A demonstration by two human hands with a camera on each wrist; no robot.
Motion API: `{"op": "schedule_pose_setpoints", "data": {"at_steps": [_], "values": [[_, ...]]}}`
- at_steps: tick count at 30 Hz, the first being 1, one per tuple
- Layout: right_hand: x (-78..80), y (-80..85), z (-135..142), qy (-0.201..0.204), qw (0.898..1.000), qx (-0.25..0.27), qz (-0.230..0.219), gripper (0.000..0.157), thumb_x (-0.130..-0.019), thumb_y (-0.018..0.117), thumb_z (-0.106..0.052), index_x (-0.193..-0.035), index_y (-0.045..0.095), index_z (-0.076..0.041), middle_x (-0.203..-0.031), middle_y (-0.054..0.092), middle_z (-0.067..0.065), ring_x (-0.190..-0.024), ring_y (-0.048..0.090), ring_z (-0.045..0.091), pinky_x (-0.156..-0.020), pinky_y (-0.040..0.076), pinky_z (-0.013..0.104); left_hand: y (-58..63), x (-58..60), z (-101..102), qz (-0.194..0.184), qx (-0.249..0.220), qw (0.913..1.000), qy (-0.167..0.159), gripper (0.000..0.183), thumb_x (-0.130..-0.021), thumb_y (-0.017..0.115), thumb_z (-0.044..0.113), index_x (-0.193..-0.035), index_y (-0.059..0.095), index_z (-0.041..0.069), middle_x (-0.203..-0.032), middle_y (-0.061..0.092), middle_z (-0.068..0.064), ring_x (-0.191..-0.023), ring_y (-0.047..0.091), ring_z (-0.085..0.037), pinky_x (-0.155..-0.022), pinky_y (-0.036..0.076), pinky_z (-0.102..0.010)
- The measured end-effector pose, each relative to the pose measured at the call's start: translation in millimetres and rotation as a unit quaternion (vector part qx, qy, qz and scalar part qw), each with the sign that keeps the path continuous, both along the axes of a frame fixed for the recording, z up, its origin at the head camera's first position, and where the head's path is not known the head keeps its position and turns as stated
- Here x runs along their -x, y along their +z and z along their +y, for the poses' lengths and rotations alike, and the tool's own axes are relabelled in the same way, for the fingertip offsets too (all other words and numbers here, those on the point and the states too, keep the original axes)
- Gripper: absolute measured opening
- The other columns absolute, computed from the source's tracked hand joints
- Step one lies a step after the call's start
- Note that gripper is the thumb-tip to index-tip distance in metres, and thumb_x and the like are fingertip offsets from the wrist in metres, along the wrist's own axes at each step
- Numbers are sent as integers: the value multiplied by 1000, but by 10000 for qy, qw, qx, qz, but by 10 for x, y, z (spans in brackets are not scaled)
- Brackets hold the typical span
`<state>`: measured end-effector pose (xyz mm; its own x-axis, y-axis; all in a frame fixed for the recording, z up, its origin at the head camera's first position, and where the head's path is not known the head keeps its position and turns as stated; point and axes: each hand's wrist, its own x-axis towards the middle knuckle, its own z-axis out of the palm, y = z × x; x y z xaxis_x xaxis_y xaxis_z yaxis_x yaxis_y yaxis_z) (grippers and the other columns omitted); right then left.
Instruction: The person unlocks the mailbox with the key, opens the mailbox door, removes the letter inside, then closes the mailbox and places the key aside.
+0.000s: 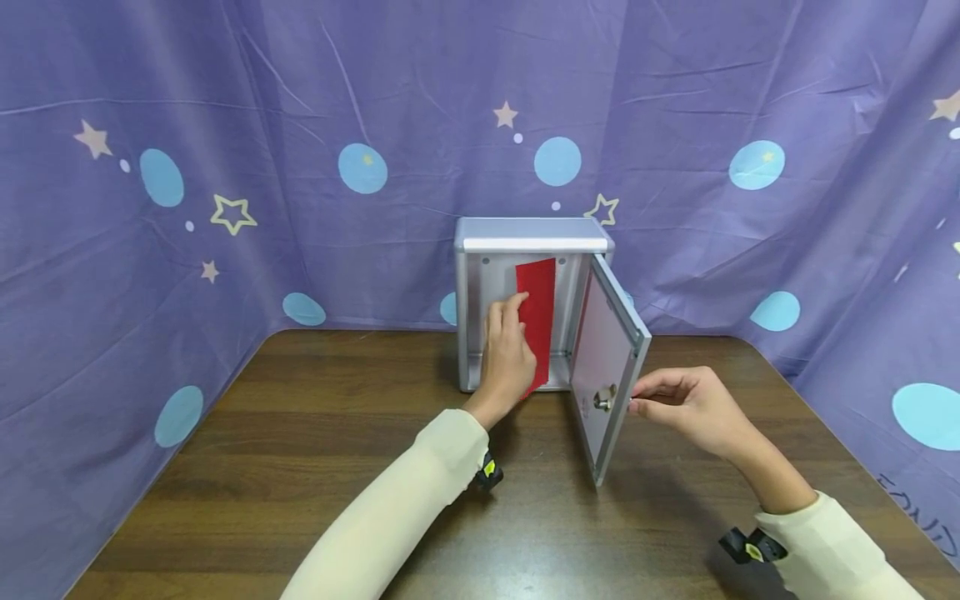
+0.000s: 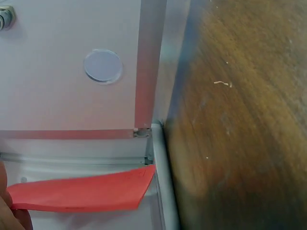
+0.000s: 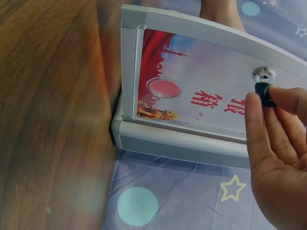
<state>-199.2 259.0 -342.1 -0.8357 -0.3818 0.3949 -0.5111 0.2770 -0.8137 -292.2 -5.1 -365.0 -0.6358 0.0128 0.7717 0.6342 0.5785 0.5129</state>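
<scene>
Box (image 1: pixel 536 227), sheet (image 1: pixel 539 321), key (image 3: pixel 263 94) (one each)

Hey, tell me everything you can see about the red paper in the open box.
The red paper is a long, narrow, thin strip, with no print that I can see. It stands nearly upright, leaning slightly, in the opening of the metal box. The left hand holds it at its left side in the head view. Its lower end is near the box's bottom front rim; I can't tell whether they touch.
</scene>
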Motion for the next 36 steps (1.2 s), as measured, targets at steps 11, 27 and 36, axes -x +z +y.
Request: {"op": "schedule_pose_setpoints", "data": {"at_steps": [11,27,36], "values": [[-3,4,-4,23,10000,38,4,10,-88,74,7,-98,75,4,-89,78,6,-80,75,15,-69,63,29,47,-106,-69,56,122,9999,-14,53,-92,55,-14,-142,50,6,-121,53,-14,-116,53,-27,-100,52,-37],[16,6,23,130,9999,59,84,12,-87,73,11,-98,74,5,-90,78,6,-80,76,21,-70,63,29,136,-322,-437,495,417,9969,-452,50,-94,54,-14,-141,51,3,-118,55,-17,-109,55,-30,-94,50,-41],[10,9,25,186,9997,84,113,12,-87,72,11,-97,74,5,-89,78,6,-80,75,16,-69,62,29,201,-401,-578,605,429,9949,-683,49,-94,53,-15,-140,51,2,-118,54,-17,-108,56,-29,-92,52,-40]]}}
